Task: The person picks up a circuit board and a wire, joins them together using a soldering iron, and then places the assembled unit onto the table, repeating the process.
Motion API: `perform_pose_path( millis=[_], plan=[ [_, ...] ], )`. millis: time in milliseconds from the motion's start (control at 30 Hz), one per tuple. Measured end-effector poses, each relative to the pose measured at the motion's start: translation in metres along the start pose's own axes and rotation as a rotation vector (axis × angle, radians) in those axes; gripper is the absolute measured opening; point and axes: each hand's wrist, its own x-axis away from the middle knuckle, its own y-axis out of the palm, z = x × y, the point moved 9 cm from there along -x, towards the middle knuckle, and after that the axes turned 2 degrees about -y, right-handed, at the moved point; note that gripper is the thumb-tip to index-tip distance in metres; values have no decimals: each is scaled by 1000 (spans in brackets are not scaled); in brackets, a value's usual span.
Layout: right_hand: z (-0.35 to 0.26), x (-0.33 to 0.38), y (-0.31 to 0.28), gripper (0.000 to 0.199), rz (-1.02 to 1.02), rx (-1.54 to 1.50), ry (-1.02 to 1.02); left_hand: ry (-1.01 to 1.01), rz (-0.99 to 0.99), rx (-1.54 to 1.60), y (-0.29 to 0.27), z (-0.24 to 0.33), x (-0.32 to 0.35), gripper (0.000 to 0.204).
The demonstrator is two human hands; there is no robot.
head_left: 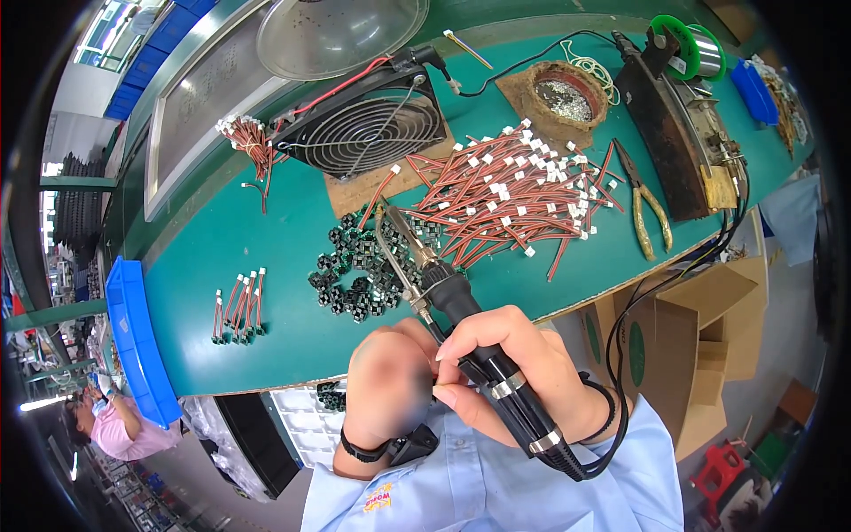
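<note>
My right hand grips a black soldering iron with a thin metal feed tube clamped along its barrel. The iron slants up and to the left, its tip over a heap of small dark green circuit boards. Close beside the grip, my left hand is closed, its fingertips near the right hand's; what they hold is hidden, and part of the hand is blurred. Beyond the iron lies a pile of red-and-black wires with white connectors. Several wires with boards attached lie apart at the left.
A black fan stands at the back, beside a bundle of wires. Farther right are a round pot of solder scraps, pliers, a dark metal stand and a green solder spool. A blue bin borders the left edge.
</note>
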Motion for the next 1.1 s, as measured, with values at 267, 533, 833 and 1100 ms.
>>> perform_pose_path(
  millis=[267, 533, 833, 1100],
  plan=[
    [-2, -2, 0, 38, -13, 10, -10, -17, -3, 1, 1, 0, -1, 17],
    [-5, -4, -1, 39, 7, 11, -20, -31, 3, -13, 1, 1, 0, 17],
    [-6, -5, -5, 40, 0, 34, -28, -78, -29, 42, 5, 2, -2, 17],
    [-4, -4, -12, 35, -48, 98, -30, -176, -118, -57, 10, 12, -4, 15]
  ],
)
